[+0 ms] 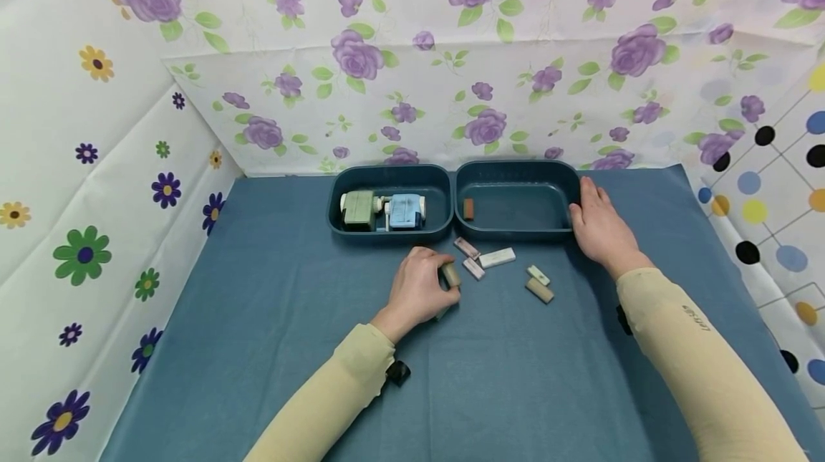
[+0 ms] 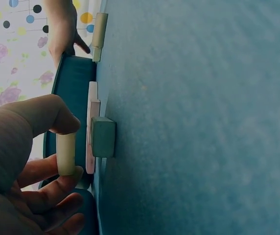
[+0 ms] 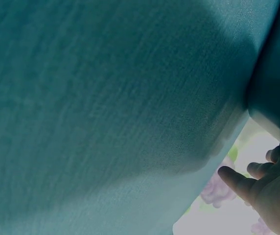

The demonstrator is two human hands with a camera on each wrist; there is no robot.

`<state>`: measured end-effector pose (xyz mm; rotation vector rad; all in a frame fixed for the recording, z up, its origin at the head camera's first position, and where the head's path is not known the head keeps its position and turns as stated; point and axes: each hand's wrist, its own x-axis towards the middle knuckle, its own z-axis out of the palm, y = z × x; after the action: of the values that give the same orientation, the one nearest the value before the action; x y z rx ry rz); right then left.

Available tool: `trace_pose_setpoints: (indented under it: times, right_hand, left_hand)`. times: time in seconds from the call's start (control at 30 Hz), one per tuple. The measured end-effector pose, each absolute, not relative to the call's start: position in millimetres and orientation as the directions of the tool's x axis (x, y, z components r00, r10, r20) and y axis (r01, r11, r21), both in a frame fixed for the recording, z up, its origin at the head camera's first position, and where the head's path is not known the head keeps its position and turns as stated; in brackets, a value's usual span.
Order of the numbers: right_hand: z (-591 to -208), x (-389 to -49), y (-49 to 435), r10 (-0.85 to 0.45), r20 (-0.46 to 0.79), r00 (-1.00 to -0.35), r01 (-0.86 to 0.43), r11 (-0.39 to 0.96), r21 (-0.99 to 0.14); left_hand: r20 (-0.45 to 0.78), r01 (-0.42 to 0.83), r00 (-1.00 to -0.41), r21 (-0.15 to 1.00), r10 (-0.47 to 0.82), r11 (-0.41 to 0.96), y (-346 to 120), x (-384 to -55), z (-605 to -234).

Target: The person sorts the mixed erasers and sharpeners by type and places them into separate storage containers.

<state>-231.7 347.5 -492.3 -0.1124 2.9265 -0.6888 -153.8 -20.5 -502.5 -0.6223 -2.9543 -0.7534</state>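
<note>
In the head view my left hand (image 1: pixel 422 286) pinches a small beige eraser (image 1: pixel 450 275) between thumb and fingers, just above the cloth. The left wrist view shows this eraser (image 2: pixel 66 154) upright in the pinch. A green block (image 2: pixel 103 137) lies on the cloth close by, mostly hidden under the hand in the head view. My right hand (image 1: pixel 604 225) rests with extended fingers against the right end of the right tray (image 1: pixel 518 235). Inside that tray is one brown block (image 1: pixel 468 209). In the right wrist view the hand (image 3: pixel 272 191) holds nothing visible.
The left tray (image 1: pixel 389 237) touches the right one and holds a green device (image 1: pixel 359 209) and a blue device (image 1: pixel 405 211). A white eraser (image 1: pixel 497 257) and two pinkish ones (image 1: pixel 473 268) lie before the trays. Farther right lie a pale eraser (image 1: pixel 538 275) and a tan one (image 1: pixel 539 290).
</note>
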Motion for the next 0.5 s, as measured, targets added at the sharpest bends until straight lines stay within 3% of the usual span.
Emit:
trace_pose_setpoints:
  times: [0.5]
  right_hand:
    - [-489.5,-227.8,347.3,-0.106,-0.113,-0.988,-0.043,0.889,-0.455]
  left_hand:
    - [0.157,0.408,-0.912,0.447,0.379,0.796,-17.1,-153.6,-496.9]
